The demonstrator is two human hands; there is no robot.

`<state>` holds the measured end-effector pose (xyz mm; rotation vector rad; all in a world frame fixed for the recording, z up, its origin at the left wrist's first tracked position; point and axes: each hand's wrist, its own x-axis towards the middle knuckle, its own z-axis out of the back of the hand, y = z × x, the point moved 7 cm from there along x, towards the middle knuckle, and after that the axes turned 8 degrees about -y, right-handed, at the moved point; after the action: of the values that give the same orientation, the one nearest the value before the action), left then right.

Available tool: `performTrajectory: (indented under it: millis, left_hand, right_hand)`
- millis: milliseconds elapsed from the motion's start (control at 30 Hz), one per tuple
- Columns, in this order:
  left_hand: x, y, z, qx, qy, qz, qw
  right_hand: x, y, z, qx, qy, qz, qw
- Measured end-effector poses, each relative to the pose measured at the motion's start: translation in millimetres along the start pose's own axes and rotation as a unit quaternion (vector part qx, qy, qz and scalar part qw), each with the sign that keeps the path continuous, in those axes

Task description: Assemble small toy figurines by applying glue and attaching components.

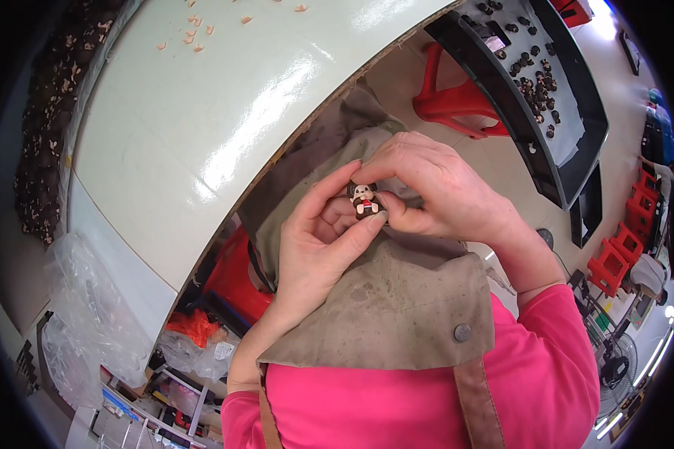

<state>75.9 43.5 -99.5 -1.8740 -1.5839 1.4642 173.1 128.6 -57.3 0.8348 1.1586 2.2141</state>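
Note:
A small figurine (365, 202), dark brown and cream with a red patch in front, is held upright over my lap. My left hand (316, 238) pinches it, thumb low at its base and index finger reaching up to its head. From the other side my right hand (436, 185) closes in, its thumb by the figurine's side and its fingers curled over the top. Both hands meet around the piece, above a grey-brown apron (397, 307). The back of the figurine is hidden by my fingers.
A pale table (150, 157) curves along the left, with several small cream pieces (195, 28) at its far side. A dark tray (535, 153) at the right holds many small brown pieces. Near it stands a red stool (445, 105). Clear plastic bags (93, 307) hang at lower left.

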Motion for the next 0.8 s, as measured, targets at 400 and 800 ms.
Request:
performTrajectory:
  millis: [400, 800]
  left_hand:
    - [0, 0, -4, -0.060, 0.046, 0.085, 0.994]
    - [7, -13, -15, -0.034, 0.048, 0.050, 0.997]
  right_hand:
    - [-3, -6, 13, 0.090, 0.010, -0.109, 0.990]
    - [5, -10, 26, 0.132, 0.006, -0.110, 0.985]
